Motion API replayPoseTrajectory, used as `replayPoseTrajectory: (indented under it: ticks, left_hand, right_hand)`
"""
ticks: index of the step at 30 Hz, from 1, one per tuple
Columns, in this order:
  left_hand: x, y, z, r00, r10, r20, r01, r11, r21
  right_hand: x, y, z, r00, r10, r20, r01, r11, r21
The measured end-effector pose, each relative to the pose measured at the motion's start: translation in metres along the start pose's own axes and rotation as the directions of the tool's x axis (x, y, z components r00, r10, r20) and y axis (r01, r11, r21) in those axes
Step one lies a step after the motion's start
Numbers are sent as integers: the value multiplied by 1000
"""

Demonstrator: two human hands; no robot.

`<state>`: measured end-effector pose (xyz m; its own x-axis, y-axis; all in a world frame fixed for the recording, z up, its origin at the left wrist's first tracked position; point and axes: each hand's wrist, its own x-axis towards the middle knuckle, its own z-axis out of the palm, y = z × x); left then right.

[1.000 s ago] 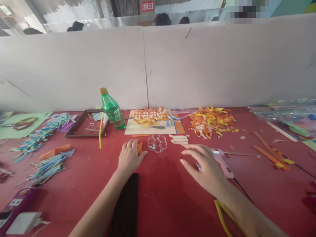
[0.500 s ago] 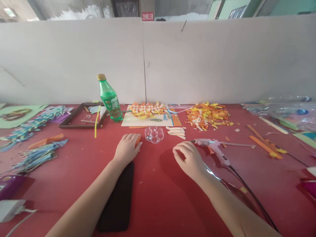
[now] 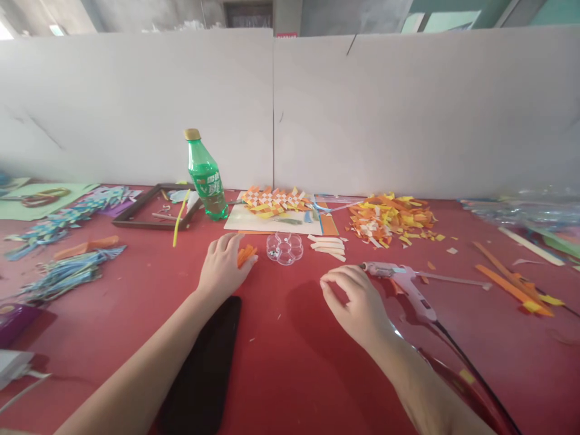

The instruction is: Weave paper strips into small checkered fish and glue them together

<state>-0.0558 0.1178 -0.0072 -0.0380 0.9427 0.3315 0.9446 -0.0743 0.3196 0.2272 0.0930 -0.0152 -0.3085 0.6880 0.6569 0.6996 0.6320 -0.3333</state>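
My left hand (image 3: 222, 266) rests on the red table beside a small bunch of orange paper strips (image 3: 247, 255). Its fingers are apart, with the strips between thumb and forefinger, not visibly gripped. My right hand (image 3: 356, 299) is held in a pinch above the table, thumb tip against forefinger. Anything between those fingertips is too small to make out. Between the hands stands a clear flower-shaped dish (image 3: 284, 248) with tiny pieces in it. Cream paper strips (image 3: 328, 247) lie just beyond my right hand, and a pink glue gun (image 3: 410, 287) lies to its right.
A black phone (image 3: 203, 368) lies under my left forearm. Behind are a green bottle (image 3: 207, 181), a dark frame (image 3: 131, 222), a woven orange piece (image 3: 276, 201) and a heap of orange and yellow scraps (image 3: 394, 217). Blue strips (image 3: 77, 275) lie left.
My left hand has shifted left, showing more of the orange strips. My right hand keeps its pinch and sits slightly lower. The view has turned a little.
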Motion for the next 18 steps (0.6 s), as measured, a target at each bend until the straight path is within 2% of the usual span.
replayPoseTrajectory:
  ticks: [3,8,14,18]
  left_hand:
    - [-1,1,-10,996,-74,47,72,996,52]
    - [2,-3,-24,967,-126,222,127,992,12]
    - [4,-2,-30,955,-170,243,170,985,19]
    - [3,-2,-29,940,-162,299,157,987,43]
  right_hand:
    - [0,2,-1,1000,21,-8,-21,1000,-4]
    - [-1,2,-4,999,40,4,-40,999,-7]
    - [-2,0,-7,998,64,19,-64,998,2]
    - [-1,-1,-8,996,83,24,-83,996,16]
